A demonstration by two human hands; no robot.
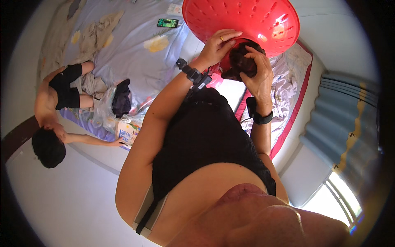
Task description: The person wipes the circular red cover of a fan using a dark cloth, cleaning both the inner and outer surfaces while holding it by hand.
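Observation:
A large red plastic item (243,18) with a glossy flared face and embossed drop-shaped marks stands in front of me; its full shape is hidden. At its narrow part is a dark brown, glossy bundle (242,60), whose material I cannot tell. My left hand (219,46), with a ring on one finger, lies against the red item's narrow part beside the bundle; its grip is unclear. Curved round the bundle from the right, my right hand (258,69) holds it between thumb and fingers. Both wrists carry black strapped devices.
A bed with a floral sheet (132,58) holds a phone (167,23), dark cloth (122,98) and clear plastic (103,108). At left, another person (51,92) reaches to a printed book (126,132). Rumpled bedding (284,89) with a red border and a blue curtain (336,114) are at right.

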